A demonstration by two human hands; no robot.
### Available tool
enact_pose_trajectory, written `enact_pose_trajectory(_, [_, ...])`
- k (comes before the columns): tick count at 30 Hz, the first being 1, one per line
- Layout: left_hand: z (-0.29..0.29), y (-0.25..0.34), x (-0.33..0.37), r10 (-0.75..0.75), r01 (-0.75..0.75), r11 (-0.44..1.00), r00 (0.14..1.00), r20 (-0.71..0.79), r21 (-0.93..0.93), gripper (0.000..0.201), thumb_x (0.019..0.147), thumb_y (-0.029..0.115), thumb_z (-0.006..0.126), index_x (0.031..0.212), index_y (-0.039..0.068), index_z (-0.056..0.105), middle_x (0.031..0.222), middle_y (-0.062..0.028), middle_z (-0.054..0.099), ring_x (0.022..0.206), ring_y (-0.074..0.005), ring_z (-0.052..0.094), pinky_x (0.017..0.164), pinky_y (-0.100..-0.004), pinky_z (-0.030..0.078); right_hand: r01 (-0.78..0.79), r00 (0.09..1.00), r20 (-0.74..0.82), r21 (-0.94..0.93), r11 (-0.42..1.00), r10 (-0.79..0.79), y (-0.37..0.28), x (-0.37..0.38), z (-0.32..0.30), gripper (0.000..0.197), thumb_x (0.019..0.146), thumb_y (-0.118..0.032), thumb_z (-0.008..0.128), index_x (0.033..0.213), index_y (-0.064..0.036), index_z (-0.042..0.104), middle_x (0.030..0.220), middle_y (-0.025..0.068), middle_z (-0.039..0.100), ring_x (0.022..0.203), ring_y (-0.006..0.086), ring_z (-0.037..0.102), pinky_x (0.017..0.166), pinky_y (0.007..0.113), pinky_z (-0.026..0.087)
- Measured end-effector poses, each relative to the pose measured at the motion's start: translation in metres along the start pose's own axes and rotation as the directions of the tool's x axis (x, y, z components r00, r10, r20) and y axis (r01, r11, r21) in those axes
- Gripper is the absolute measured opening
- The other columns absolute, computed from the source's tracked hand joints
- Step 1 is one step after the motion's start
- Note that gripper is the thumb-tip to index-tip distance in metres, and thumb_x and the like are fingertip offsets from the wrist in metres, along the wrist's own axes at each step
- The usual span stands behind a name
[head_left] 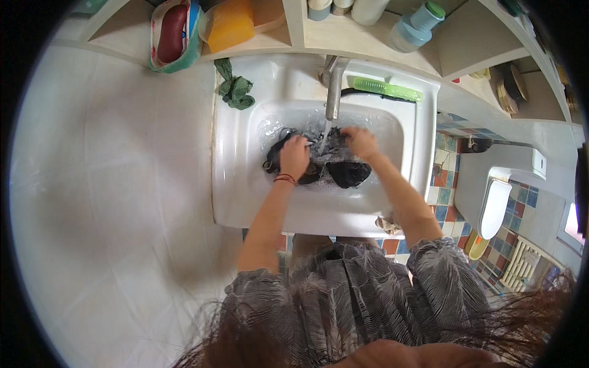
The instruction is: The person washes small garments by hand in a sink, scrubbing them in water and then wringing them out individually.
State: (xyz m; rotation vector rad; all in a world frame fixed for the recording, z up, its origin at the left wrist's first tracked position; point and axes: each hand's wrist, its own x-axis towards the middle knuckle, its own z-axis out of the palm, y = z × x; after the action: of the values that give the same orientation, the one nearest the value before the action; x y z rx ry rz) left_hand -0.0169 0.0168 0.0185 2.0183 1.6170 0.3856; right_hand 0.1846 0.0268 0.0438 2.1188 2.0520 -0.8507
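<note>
A black bra (348,174) lies in the water of the white sink (239,202), one rounded cup lying near the front and a strap looping at the left. My left hand (294,158), with thin cords round its wrist, is closed on the left part of the fabric. On the other side, my right hand (361,143) pinches the dark cloth just right of the running stream; its fingertips are slightly blurred. Water falls from the metal tap (333,92) between both hands. How far the cloth extends under the bubbly water is hard to see.
A crumpled green cloth (236,92) lies on the sink's back left corner. Behind the tap's right side rests a green comb or brush (386,88). A small beige crumpled item (388,225) sits on the front rim. Shelves (380,46) with bottles overhang the back; a toilet (491,190) stands right.
</note>
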Motion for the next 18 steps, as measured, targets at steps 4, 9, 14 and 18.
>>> enact_pose_trajectory(4, [0.034,0.008,-0.020,0.146,-0.095,0.954,0.976,-0.163,0.284,0.020,0.067,0.013,0.056,0.086,0.009,0.054,0.104,-0.0098,0.046,0.097,-0.0271,0.043,0.076,-0.0420,0.038,0.070,0.997,-0.006,-0.208,0.976,-0.072,-0.009,-0.017,0.046,0.031,0.072,-0.019,0.051,0.104,-0.0208,0.051,0.114,0.0059,0.043,0.106,0.0260,0.040,0.085,0.043,0.032])
enact_pose_trajectory(9, [-0.010,-0.006,-0.017,0.188,-0.233,0.937,0.964,0.187,0.259,0.017,0.062,0.015,0.060,0.078,0.009,0.054,0.094,-0.0071,0.049,0.091,-0.0255,0.047,0.069,-0.0409,0.040,0.225,0.963,0.205,-0.253,0.941,-0.175,0.015,-0.016,0.007,0.040,0.067,-0.022,0.059,0.106,-0.0209,0.050,0.108,0.0063,0.046,0.104,0.0242,0.042,0.083,0.040,0.035])
enact_pose_trajectory(14, [-0.081,-0.014,-0.012,0.169,-0.164,0.986,0.968,0.183,-0.042,0.012,0.063,0.008,0.055,0.074,0.003,0.052,0.074,-0.0129,0.051,0.074,-0.0324,0.050,0.065,-0.0398,0.041,0.175,0.978,0.163,-0.282,0.943,-0.133,0.046,-0.027,-0.068,0.033,0.068,-0.026,0.058,0.098,-0.0128,0.054,0.088,0.0091,0.055,0.087,0.0227,0.053,0.075,0.034,0.041])
enact_pose_trajectory(18, [-0.148,0.024,-0.023,0.196,-0.177,0.954,0.979,0.058,-0.243,0.012,0.060,-0.003,0.049,0.072,-0.001,0.046,0.072,-0.0143,0.046,0.069,-0.0317,0.048,0.061,-0.0332,0.040,0.420,0.858,-0.211,-0.233,0.877,-0.468,0.011,-0.059,-0.149,0.013,0.060,-0.012,0.058,0.071,-0.0061,0.061,0.068,0.0109,0.054,0.069,0.0234,0.055,0.062,0.036,0.044])
